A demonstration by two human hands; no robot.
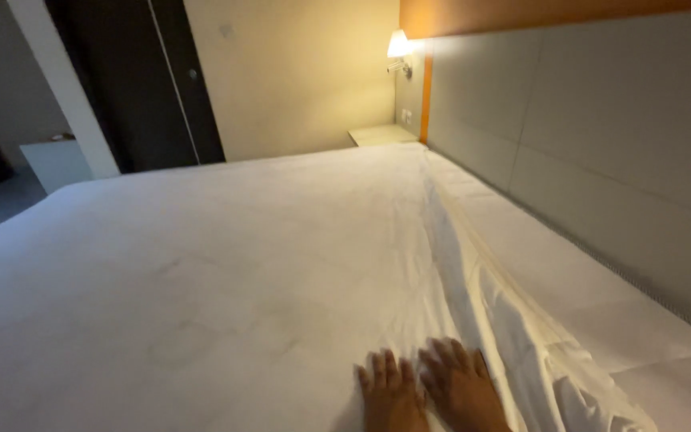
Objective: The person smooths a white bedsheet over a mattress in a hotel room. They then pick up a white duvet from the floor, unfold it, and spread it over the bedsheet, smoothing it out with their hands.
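Overhead, a lit lamp hangs on the wall by an orange strip, above a small pale nightstand; no packages or labels show. A white sheet covers the bed, smooth over most of its width, with faint creases, and gathered into a ridge of folds near the grey headboard. Both hands lie flat on the sheet at the lower edge, fingers spread, pinching nothing: the left hand touches the right hand, which sits just beside the folds.

Head camera looks down, close over the hands, along the bed.
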